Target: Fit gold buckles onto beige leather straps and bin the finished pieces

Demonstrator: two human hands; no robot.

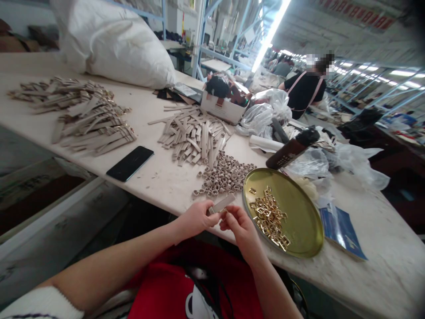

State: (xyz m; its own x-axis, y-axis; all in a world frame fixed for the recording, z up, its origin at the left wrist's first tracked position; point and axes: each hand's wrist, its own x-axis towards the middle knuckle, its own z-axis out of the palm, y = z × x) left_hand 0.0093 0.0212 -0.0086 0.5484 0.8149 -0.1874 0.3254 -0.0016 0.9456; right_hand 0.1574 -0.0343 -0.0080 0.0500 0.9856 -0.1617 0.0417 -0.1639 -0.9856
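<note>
Many buckles occupy the tray (brass); left and right fingers pinch a strap.

A black phone is lying screen-up near the worktop's front edge. A bulging white sack is resting at the far side, with a cardboard box and crumpled plastic bags to its right. A blue booklet is lying flat; a person in black is standing beyond.
</note>
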